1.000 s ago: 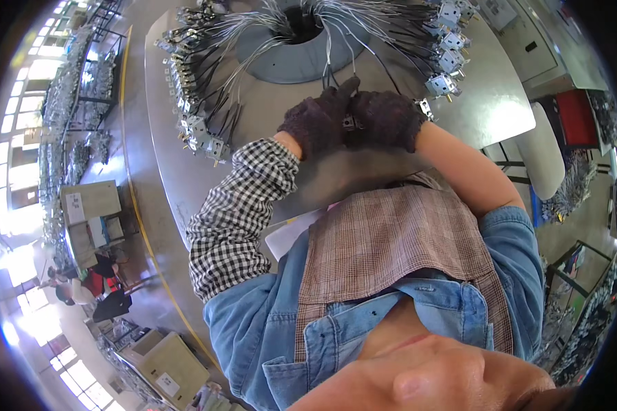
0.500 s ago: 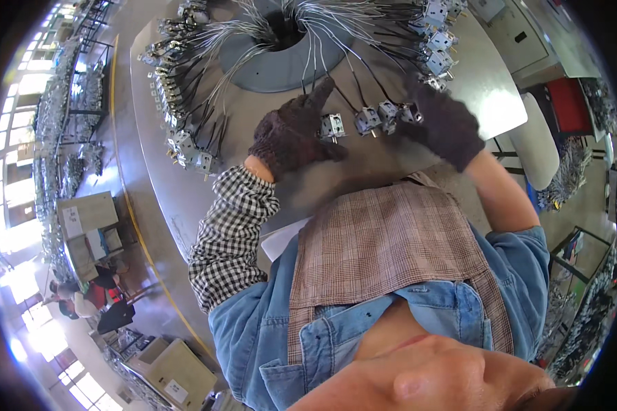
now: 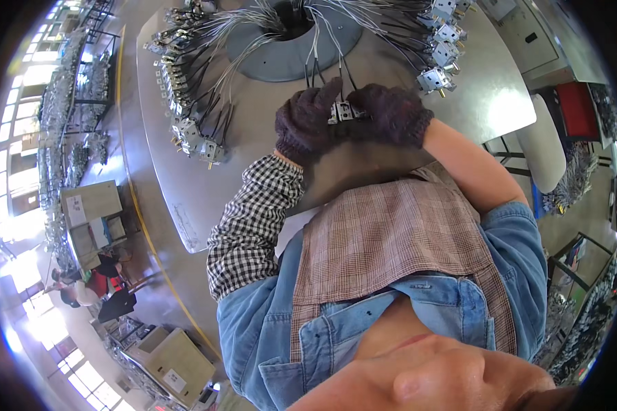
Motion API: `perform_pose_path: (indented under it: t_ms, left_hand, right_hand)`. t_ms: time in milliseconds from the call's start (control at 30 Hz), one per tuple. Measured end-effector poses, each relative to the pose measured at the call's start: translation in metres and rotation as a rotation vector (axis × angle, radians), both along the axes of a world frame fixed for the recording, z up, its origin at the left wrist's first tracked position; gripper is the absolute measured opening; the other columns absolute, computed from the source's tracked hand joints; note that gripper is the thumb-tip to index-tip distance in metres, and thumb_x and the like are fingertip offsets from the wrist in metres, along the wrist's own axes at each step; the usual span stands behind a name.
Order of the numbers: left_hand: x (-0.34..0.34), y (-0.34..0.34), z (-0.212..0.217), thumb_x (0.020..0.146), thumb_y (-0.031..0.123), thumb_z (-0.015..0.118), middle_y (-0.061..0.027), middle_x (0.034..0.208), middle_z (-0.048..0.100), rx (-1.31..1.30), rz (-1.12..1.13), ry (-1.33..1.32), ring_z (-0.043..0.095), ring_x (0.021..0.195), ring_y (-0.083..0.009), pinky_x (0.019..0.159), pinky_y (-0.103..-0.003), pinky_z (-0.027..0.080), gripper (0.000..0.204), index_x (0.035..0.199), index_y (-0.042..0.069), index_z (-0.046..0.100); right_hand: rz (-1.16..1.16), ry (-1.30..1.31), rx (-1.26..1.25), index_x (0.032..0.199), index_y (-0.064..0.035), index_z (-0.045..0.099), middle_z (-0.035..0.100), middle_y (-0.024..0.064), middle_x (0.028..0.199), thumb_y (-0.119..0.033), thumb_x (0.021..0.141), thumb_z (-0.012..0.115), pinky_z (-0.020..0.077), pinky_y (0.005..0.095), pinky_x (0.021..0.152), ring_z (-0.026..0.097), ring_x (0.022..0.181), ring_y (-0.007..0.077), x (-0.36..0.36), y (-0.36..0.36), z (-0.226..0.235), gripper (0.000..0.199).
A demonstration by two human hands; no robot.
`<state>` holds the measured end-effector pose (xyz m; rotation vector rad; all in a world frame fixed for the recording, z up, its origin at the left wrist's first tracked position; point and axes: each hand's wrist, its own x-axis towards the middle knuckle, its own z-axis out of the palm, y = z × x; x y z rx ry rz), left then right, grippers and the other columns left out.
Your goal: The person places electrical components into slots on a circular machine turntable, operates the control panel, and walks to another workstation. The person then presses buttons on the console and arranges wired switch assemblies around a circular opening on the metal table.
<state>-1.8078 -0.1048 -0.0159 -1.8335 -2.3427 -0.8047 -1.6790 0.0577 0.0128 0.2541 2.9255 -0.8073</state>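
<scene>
Both hands wear dark knitted gloves and meet over the round grey table. My left hand and my right hand together grip a small silver metal component between their fingertips. Thin grey and black wires run from that component up to the dark round hub at the table's middle. The underside of the component is hidden by the fingers.
Several similar wired metal components lie along the table's left rim, and more components lie at the upper right. A white stool stands to the right. Racks of parts and cardboard boxes line the floor at left.
My hands were spread apart half a second ago with several components between them; now they have come together at the table's middle, closed on one component.
</scene>
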Motion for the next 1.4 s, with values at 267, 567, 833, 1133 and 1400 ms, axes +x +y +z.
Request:
perform_pose_path:
  t_ms: [267,567,833,1133,1400]
  left_hand:
    - [-0.008,0.01,0.026,0.069,0.043,0.076,-0.0169,0.103,0.064,-0.112,-0.092,-0.192,0.06,0.098,-0.0354,0.083,-0.044,0.049,0.066,0.122,0.009,0.056]
    - [0.034,0.021,0.06,0.075,0.051,0.067,-0.0149,0.109,0.062,-0.104,0.006,0.27,0.056,0.109,-0.0312,0.09,-0.039,0.046,0.071,0.128,0.008,0.049]
    - [0.071,0.072,0.054,0.08,0.037,0.057,-0.0139,0.096,0.067,-0.577,0.077,-0.003,0.063,0.095,-0.0269,0.082,-0.043,0.05,0.04,0.108,0.009,0.063]
    - [0.094,0.069,0.034,0.076,0.048,0.064,-0.0133,0.103,0.063,-0.358,0.135,0.139,0.058,0.102,-0.0299,0.101,-0.046,0.033,0.068,0.129,0.01,0.047]
    - [0.122,0.11,0.04,0.074,0.05,0.065,-0.0119,0.106,0.064,-0.489,0.219,0.099,0.059,0.105,-0.0278,0.106,-0.044,0.029,0.064,0.123,0.01,0.052]
  right_hand:
    - [0.047,0.056,-0.295,0.124,-0.0078,0.056,0.062,0.017,0.114,-0.046,0.073,0.072,0.0482,0.0396,0.087,0.062,0.1,0.0331,-0.001,0.013,-0.01,0.065]
    - [-0.568,0.407,0.223,0.137,-0.0175,0.044,0.06,0.0172,0.118,-0.05,0.079,0.068,0.0507,0.0428,0.085,0.063,0.102,0.0314,0.065,0.117,0.028,0.071]
    - [-0.332,0.36,0.192,0.112,-0.0158,0.063,0.066,0.0113,0.105,-0.032,0.091,0.057,0.0516,0.0386,0.078,0.065,0.092,0.0294,0.058,0.142,0.018,0.027]
    - [0.035,0.308,0.432,0.12,-0.0114,0.057,0.061,0.0153,0.11,-0.035,0.088,0.058,0.0514,0.045,0.073,0.063,0.085,0.0336,0.066,0.131,0.005,0.04]
    - [0.188,0.282,0.092,0.128,-0.0104,0.051,0.059,0.0166,0.114,-0.035,0.087,0.063,0.0509,0.04,0.082,0.06,0.102,0.0298,0.076,0.13,0.023,0.049]
